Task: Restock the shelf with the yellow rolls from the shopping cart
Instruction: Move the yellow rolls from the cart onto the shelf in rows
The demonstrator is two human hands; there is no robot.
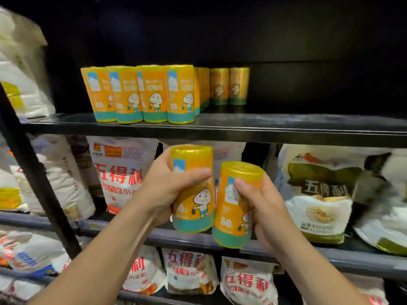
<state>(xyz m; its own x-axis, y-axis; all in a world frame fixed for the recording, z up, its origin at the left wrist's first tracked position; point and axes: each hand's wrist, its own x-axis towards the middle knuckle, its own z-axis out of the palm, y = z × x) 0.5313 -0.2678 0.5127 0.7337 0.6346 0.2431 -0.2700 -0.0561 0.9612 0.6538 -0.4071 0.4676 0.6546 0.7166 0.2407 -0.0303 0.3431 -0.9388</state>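
My left hand (164, 188) grips a yellow roll (193, 203) with a cartoon label and a teal band at its base, held upright. My right hand (262, 208) grips a second yellow roll (233, 216), tilted slightly left, beside the first. Both rolls are below the front edge of the black shelf (286, 126). On that shelf stand several yellow rolls (141, 93) in a front row at the left, with more rolls (229, 86) behind them in shadow. The shopping cart is out of view.
The shelf's right part is dark and bare. Bagged flour packs (119, 172) fill the lower shelves, with a green and white bag (319, 194) at the right. A black upright post (33, 172) slants down the left side. White bags (22, 84) sit at upper left.
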